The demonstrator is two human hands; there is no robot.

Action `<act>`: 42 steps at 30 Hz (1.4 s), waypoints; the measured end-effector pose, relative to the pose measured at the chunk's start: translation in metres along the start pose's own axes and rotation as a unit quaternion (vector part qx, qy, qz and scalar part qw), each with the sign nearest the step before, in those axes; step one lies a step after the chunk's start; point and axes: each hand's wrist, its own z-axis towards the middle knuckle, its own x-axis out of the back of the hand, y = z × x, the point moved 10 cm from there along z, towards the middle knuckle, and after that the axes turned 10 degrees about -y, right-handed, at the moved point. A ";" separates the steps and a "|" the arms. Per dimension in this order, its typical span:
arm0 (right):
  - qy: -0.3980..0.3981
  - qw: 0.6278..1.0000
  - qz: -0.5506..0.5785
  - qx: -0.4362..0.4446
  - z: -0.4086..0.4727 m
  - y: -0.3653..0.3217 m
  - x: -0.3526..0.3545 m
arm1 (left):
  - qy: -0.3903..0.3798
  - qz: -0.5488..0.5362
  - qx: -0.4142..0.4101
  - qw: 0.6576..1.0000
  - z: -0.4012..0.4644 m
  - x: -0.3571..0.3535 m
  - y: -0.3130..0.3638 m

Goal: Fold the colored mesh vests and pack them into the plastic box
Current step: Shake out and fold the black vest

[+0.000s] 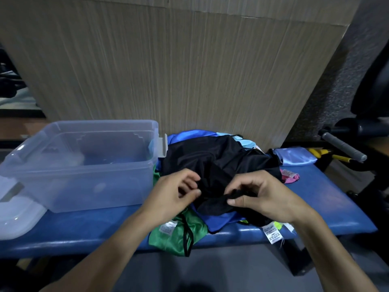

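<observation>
- Our right hand [261, 197] pinches a bunched fold of the black vest [216, 161] between thumb and curled fingers.
- Our left hand [176, 192], just beside the right one, curls its fingers at the edge of the same black cloth; we cannot tell whether it truly grips it.
- The black vest tops a heap of vests lying just beyond and beneath both hands. A green vest [179, 232] with black trim spills toward us below the left hand; a royal blue vest [221, 222] shows under the right hand; a pink scrap [291, 178] peeks out beyond the right hand.
- A folded light blue vest [294, 158] lies apart, farther out past the right hand.
- The clear plastic box [84, 163] stands open, outward of the left hand, touching the heap.
- Its lid [16, 218] rests farther out on the same side.
- Everything sits on a blue padded bench [328, 205].
- A tan wood-grain panel [179, 70] rises behind the bench; a grey handle [343, 146] and dark equipment stand beyond the right hand.
</observation>
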 end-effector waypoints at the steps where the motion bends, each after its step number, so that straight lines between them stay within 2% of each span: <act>1: -0.003 1.000 0.017 0.009 -0.002 -0.003 0.001 | -0.026 0.042 -0.012 0.999 0.001 -0.008 0.000; 4: 0.004 0.996 0.081 0.048 -0.012 -0.020 0.010 | -0.115 0.101 -0.016 0.988 0.002 -0.034 -0.001; 5: 0.004 0.994 0.094 0.060 -0.014 -0.024 0.011 | -0.121 0.120 -0.014 0.985 0.002 -0.040 -0.001; 9: -0.004 0.989 0.130 0.071 -0.021 -0.030 0.014 | -0.004 0.190 -0.047 0.981 0.009 -0.026 0.005; 12: -0.001 0.986 0.145 0.077 -0.032 -0.031 0.022 | 0.038 0.197 -0.043 0.979 0.011 -0.006 0.003; 14: 0.043 0.985 0.153 0.068 -0.043 -0.024 0.036 | 0.034 0.113 -0.038 0.992 0.009 0.006 0.004; 16: 0.096 0.983 0.150 0.044 -0.054 -0.014 0.050 | 0.000 -0.025 -0.018 1.000 0.007 0.014 0.004; 19: 0.136 0.984 0.112 0.009 -0.061 0.001 0.059 | -0.030 -0.173 -0.020 0.984 0.001 0.027 0.019; 22: 0.167 0.982 0.092 0.009 -0.065 -0.003 0.064 | -0.012 -0.251 -0.035 0.967 -0.005 0.049 0.048; 26: 0.195 0.976 0.076 0.067 -0.066 -0.028 0.067 | -0.010 -0.195 -0.075 0.978 0.002 0.085 0.114; 30: 0.149 0.972 0.067 0.170 -0.047 -0.079 0.043 | -0.041 -0.104 -0.152 0.982 0.007 0.104 0.188; 34: 0.124 0.972 0.027 0.199 -0.021 -0.127 0.024 | -0.095 -0.024 -0.173 0.980 0.003 0.097 0.222; 37: 0.129 0.975 -0.004 0.180 -0.006 -0.148 0.023 | -0.085 0.016 -0.161 0.983 0.001 0.101 0.226; 39: 0.139 0.974 -0.020 0.178 -0.004 -0.157 0.031 | -0.085 0.018 -0.123 0.989 -0.001 0.109 0.215; 42: 0.141 0.972 -0.044 0.183 -0.010 -0.172 0.048 | -0.156 0.018 -0.042 0.987 -0.012 0.111 0.191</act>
